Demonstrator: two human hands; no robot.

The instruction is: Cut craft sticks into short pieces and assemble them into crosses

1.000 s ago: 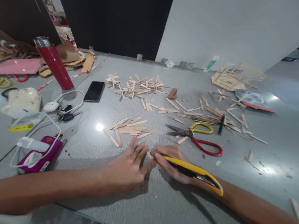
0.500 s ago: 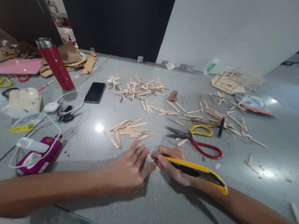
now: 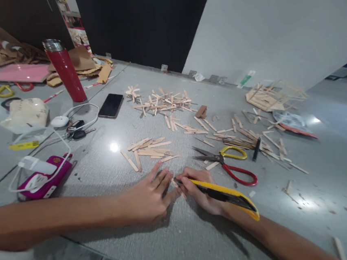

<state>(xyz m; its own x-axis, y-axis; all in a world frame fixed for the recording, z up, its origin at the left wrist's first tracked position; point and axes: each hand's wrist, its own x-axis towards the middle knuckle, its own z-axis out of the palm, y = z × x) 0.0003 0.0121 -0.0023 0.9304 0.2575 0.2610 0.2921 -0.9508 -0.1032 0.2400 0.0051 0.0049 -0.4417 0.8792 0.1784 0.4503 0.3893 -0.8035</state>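
Observation:
My right hand (image 3: 199, 191) is closed round a yellow and black utility knife (image 3: 229, 195), whose long handle slants back over the wrist. The knife's tip meets a short wooden craft stick (image 3: 182, 194) lying on the table between my hands. With thumb and fingertips, my left hand (image 3: 152, 197) holds that stick down, its index finger stretched forward. Part of the stick is hidden by the fingers. Just beyond the left fingertips lies a loose pile of craft sticks (image 3: 152, 151). Scissors (image 3: 220, 157) with one yellow and one red handle lie open beyond my right hand.
Several joined stick pieces (image 3: 164, 102) lie farther back, with more sticks (image 3: 248, 137) at right. A stick frame (image 3: 268, 96) stands near the wall. At left are a phone (image 3: 111, 105), a red flask (image 3: 65, 71), keys (image 3: 78, 134) and a purple power bank (image 3: 45, 179).
The knife's handle end has swung slightly left and up, with my right hand shifting a little. My left hand stays nearly still on the stick. The view has tilted slightly.

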